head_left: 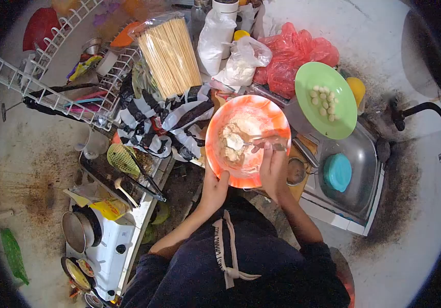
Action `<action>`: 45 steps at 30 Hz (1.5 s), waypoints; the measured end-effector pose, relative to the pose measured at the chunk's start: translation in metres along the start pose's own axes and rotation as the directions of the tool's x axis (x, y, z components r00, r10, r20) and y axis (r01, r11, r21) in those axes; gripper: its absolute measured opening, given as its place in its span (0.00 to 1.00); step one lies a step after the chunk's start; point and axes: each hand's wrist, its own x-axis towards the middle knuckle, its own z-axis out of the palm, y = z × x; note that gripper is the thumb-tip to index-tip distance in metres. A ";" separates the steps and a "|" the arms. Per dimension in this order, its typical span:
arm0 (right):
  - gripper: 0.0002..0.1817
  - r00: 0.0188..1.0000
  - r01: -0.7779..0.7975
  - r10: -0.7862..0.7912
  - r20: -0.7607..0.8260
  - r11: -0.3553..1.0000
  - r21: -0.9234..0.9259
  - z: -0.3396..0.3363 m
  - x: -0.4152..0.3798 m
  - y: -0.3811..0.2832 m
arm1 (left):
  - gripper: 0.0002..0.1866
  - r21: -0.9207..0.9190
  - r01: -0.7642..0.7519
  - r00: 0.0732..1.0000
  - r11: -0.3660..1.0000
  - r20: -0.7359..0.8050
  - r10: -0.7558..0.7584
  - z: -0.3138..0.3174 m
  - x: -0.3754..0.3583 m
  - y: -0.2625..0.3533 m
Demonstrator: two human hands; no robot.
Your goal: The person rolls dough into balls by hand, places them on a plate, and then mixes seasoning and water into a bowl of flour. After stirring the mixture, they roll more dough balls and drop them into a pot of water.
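An orange-and-white bowl (276, 117) is in front of my body, with pale, lumpy dough (229, 134) and loose white flour inside. My left hand (215, 186) grips the bowl's near left rim, thumb on top and the other fingers mostly hidden below. In my right hand (273, 167) is a metal spoon (277, 146), pinched by its handle over the right side of the bowl. The spoon's head reaches into the dough and carries a white heap of flour.
A green plate (328, 126) with several small pale balls rests beside the sink (354, 197), which holds a turquoise bowl (337, 172). Behind are skewers (169, 57), a flour bag (238, 66) and red plastic bags (297, 51). At left stand a dish rack (41, 87) and a stove (115, 241).
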 end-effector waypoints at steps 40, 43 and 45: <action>0.11 0.529 0.167 0.137 -0.838 0.951 0.260 -0.170 -0.060 -0.012 | 0.32 -0.300 0.317 0.944 0.900 0.193 -0.268 0.010 0.007 0.036; 0.10 0.303 0.067 -0.285 -0.909 0.958 -0.278 -0.189 -0.077 0.011 | 0.32 -0.277 0.380 0.903 0.882 0.316 -0.290 0.017 0.004 0.036; 0.07 0.588 -0.154 -0.305 -0.749 0.867 -0.474 -0.197 -0.103 0.054 | 0.32 -0.271 0.408 0.888 0.872 0.339 -0.310 0.026 0.003 0.033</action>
